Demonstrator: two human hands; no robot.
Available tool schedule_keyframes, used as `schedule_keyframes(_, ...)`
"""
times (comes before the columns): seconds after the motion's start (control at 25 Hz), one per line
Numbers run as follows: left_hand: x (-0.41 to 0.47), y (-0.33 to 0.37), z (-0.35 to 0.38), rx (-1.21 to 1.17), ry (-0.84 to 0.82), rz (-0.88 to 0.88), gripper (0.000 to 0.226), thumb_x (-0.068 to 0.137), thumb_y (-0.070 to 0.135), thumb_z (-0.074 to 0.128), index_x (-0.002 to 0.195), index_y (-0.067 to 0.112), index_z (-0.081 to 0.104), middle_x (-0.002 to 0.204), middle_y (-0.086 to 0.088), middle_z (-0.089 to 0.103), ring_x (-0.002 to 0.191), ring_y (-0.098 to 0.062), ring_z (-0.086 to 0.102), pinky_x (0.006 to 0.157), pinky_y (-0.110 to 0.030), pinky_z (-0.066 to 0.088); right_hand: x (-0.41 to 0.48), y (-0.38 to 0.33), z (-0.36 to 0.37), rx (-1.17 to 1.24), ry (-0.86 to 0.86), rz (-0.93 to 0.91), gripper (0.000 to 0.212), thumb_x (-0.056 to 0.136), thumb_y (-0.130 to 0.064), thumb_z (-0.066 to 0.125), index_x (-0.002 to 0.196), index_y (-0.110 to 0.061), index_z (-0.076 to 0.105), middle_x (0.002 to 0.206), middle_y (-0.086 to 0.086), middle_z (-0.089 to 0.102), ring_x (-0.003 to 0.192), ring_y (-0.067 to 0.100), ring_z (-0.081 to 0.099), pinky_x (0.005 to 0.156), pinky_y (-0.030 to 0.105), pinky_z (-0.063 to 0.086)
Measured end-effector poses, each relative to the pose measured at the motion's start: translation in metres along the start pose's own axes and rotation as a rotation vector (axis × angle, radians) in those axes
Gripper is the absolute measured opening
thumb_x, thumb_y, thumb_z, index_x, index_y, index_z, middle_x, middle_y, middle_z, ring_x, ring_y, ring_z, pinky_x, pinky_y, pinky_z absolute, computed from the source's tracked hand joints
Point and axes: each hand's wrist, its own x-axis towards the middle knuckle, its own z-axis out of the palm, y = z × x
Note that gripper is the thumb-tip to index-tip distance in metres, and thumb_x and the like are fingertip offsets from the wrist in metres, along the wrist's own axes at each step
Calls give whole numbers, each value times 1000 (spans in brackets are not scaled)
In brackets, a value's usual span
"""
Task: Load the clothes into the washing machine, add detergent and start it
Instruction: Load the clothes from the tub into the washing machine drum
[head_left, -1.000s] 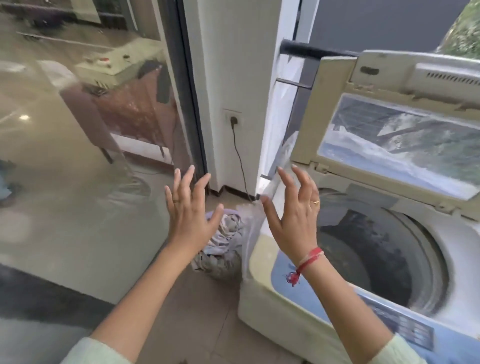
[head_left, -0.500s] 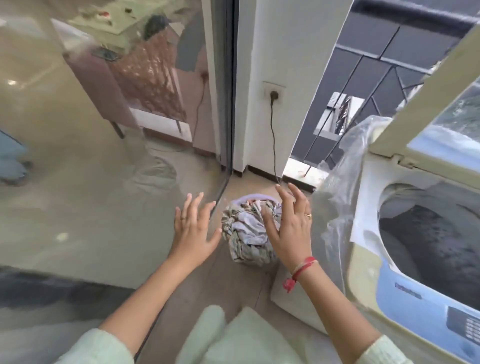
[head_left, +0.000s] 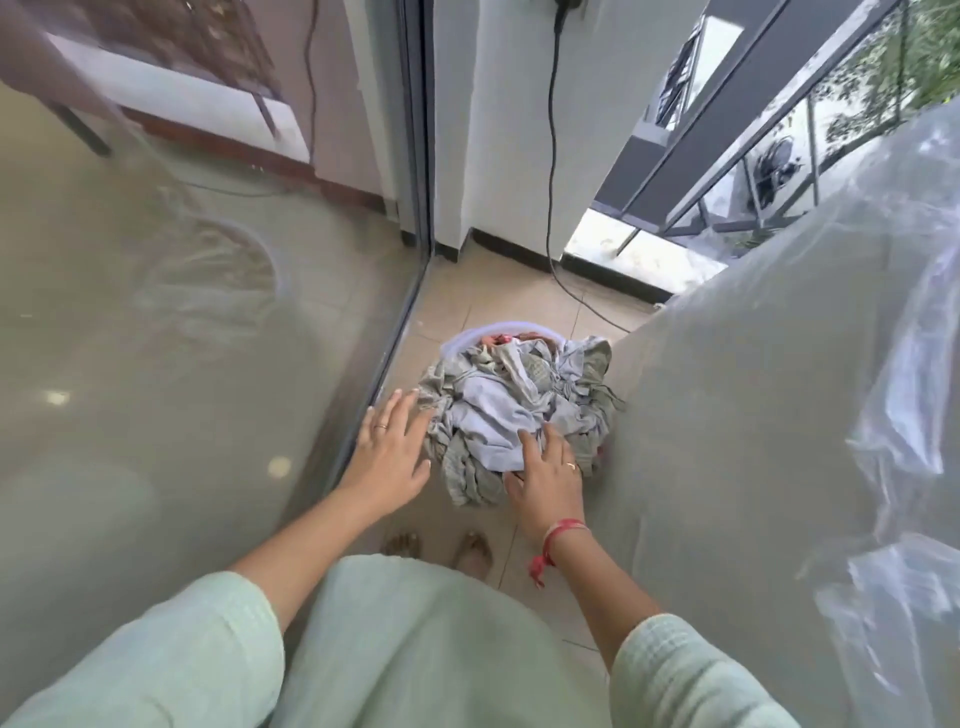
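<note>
A heap of grey and pale lilac clothes (head_left: 511, 400) fills a light plastic basket (head_left: 470, 336) on the tiled floor, between a glass door and the washing machine. My left hand (head_left: 389, 449) is spread open at the heap's left edge, fingertips touching the cloth. My right hand (head_left: 548, 475) lies flat on the front of the pile, fingers apart, gripping nothing. Only the washing machine's side (head_left: 727, 441) shows, wrapped in clear plastic; its drum and lid are out of view.
A sliding glass door (head_left: 182, 312) stands close on the left. A black power cord (head_left: 553, 156) hangs down the white wall and trails over the floor behind the basket. Balcony railing (head_left: 727, 130) lies beyond. My bare feet (head_left: 441, 553) stand just before the basket.
I have bent down from the open machine towards the floor. Both hands dropped from chest height onto the clothes heap; the drum slid out of view to the right.
</note>
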Motion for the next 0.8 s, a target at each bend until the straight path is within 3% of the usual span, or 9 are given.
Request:
schedule_keyframes(0.2, 37, -22, 87, -79, -78, 24, 64, 89, 32, 53, 145, 16, 26, 155, -10, 13, 145, -27, 2, 116, -48, 6, 68, 17, 87, -133, -177, -23, 65, 93, -36, 48, 148, -22, 15, 157, 10, 8, 144, 32, 10, 115, 50, 13)
schedule_keyframes(0.28, 38, -22, 107, -115, -90, 42, 64, 88, 31, 55, 144, 15, 28, 154, -11, 16, 145, -28, 4, 115, -48, 5, 88, 19, 111, -175, -218, -53, 58, 95, -31, 43, 147, -22, 18, 157, 9, 12, 143, 33, 12, 114, 51, 13)
schedule_keyframes(0.36, 38, -21, 118, -136, -91, 52, 64, 87, 30, 57, 143, 15, 30, 153, -11, 18, 144, -29, 6, 115, -48, 5, 105, 23, 120, -158, -150, -75, 42, 93, -20, 43, 135, -17, 41, 143, 13, 40, 133, 33, 35, 108, 47, 28)
schedule_keyframes(0.44, 40, -20, 115, -158, -95, 52, 64, 85, 29, 59, 142, 14, 33, 152, -12, 21, 144, -29, 8, 114, -50, 7, 116, 23, 109, -24, -30, 0, 29, 89, -10, 43, 116, -11, 54, 111, 18, 61, 103, 36, 58, 81, 41, 44)
schedule_keyframes(0.52, 42, -21, 104, -161, -98, 54, 64, 85, 29, 59, 142, 14, 32, 152, -11, 20, 144, -28, 7, 114, -50, 7, 110, 14, 92, 75, 23, 13, 36, 88, -3, 41, 120, -13, 54, 97, 19, 64, 85, 39, 62, 66, 40, 45)
schedule_keyframes(0.6, 48, -16, 86, -160, -97, 68, 67, 86, 30, 57, 144, 16, 27, 153, -10, 17, 144, -26, 4, 115, -49, 6, 94, 5, 72, 128, 62, -34, 43, 87, 0, 41, 124, -17, 54, 99, 16, 65, 83, 39, 62, 66, 42, 49)
schedule_keyframes(0.8, 73, 7, 44, -219, -131, 101, 99, 79, 47, 65, 149, 24, -1, 157, -7, 1, 145, -24, -4, 117, -47, 2, 57, -20, -3, 428, 409, -89, 36, 86, -12, 36, 113, -20, 58, 92, 10, 68, 74, 34, 65, 59, 43, 53)
